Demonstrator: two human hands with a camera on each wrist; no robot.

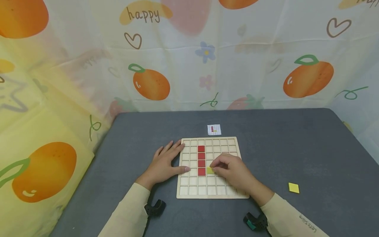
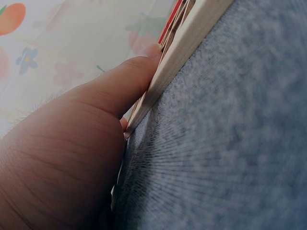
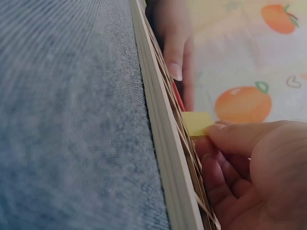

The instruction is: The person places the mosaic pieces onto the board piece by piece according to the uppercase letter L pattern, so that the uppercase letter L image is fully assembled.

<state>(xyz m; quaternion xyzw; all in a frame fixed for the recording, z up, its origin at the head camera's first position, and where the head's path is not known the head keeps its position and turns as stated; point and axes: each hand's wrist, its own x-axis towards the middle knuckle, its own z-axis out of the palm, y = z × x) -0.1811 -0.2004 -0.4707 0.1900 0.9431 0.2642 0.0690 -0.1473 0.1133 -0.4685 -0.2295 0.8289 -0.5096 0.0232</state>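
A wooden grid board (image 1: 213, 197) lies on the table, and several red square tiles (image 1: 201, 163) form one column in its cells. With thumb and fingers, my right hand (image 1: 234, 171) pinches a yellow square tile (image 3: 195, 123) just right of the lowest red tile. In the right wrist view this tile stands tilted at the grid, one edge toward the board. Spread along the board's left edge, my left hand (image 1: 164, 164) rests with straight fingers, the thumb (image 2: 129, 79) over the rim. Part of the grid is hidden beneath the right hand.
A small printed card (image 1: 214, 129) with a grid pattern lies behind the board. Another yellow tile (image 1: 293, 188) sits on the dark grey table (image 1: 296, 141) to the right. A fruit-printed cloth (image 1: 251, 75) hangs behind the table.
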